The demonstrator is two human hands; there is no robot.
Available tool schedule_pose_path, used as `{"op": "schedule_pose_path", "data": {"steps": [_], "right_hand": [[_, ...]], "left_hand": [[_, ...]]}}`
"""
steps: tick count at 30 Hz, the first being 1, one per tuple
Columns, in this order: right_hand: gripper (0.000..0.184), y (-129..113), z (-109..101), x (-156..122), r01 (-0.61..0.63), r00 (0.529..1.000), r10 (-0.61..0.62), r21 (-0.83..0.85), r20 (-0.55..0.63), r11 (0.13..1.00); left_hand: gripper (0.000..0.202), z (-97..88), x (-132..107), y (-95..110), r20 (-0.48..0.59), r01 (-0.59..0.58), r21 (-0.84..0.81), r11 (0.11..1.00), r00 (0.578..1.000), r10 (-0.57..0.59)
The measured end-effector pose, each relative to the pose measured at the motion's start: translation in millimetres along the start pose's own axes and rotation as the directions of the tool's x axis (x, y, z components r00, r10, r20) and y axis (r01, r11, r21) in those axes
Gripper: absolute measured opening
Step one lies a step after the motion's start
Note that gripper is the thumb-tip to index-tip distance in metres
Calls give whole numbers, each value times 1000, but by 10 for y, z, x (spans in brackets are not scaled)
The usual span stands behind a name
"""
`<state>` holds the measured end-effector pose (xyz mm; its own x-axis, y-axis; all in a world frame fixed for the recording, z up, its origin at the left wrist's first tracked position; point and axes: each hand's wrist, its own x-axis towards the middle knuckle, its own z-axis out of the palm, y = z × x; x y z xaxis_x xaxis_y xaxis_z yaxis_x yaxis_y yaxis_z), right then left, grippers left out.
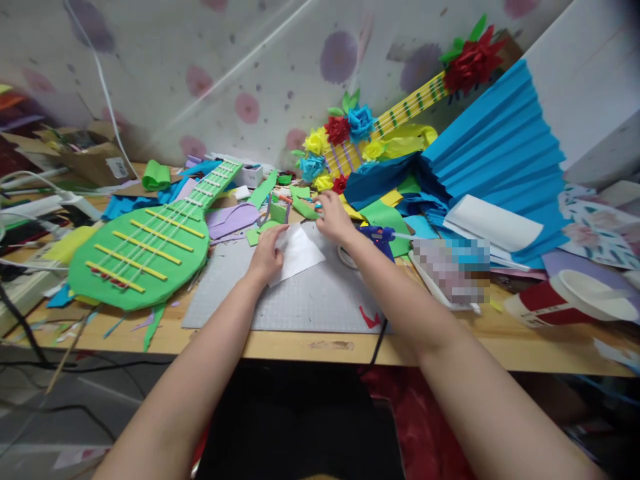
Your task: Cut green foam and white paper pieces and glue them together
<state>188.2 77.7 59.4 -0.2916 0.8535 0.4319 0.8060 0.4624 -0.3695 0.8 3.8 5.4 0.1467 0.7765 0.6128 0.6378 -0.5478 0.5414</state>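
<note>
A small white sheet of paper (300,255) lies at an angle on the grey cutting mat (310,310). My left hand (267,255) is at its left edge, fingers bent and thumb against the paper. Beyond the sheet's upper right corner, my right hand (336,217) reaches over paper scraps, thumb and forefinger apart. A tiny blue bit shows by its fingertips; whether they touch it is unclear. Behind my right forearm rest a blue glue gun (379,235) and a partly hidden roll of tape (349,259).
A green paper lute (145,250) lies left; a yellow one with paper flowers (360,143) leans on the back wall. Pleated blue paper (495,153) rises at right, near a paper cup (565,299). Green scraps (263,192) litter the back. A red scrap (370,317) lies on the mat.
</note>
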Motion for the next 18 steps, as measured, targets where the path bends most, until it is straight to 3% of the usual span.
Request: {"op": "schedule_pose_path", "data": {"steps": [2, 4, 8, 12, 14, 18], "right_hand": [[32, -57, -5, -279, 148, 978, -159, 84, 139, 985], [22, -71, -20, -568, 253, 923, -294, 184, 249, 950], [37, -10, -36, -909, 269, 926, -307, 188, 219, 945], [45, 2, 7, -927, 311, 905, -350, 188, 243, 932], [47, -22, 32, -910, 327, 897, -369, 194, 244, 925], [64, -59, 46, -923, 283, 927, -319, 193, 196, 940]], "left_hand": [[63, 5, 2, -14, -51, 39, -19, 999, 998, -40], [66, 4, 5, -3, -94, 65, -36, 997, 993, -68], [69, -7, 14, 68, -118, 87, -99, 991, 988, -98], [67, 1, 37, 96, -110, 181, -293, 939, 969, -221], [69, 13, 57, 69, -91, 253, -466, 848, 939, -331], [75, 17, 102, -22, 50, 388, -747, 540, 843, -536]]}}
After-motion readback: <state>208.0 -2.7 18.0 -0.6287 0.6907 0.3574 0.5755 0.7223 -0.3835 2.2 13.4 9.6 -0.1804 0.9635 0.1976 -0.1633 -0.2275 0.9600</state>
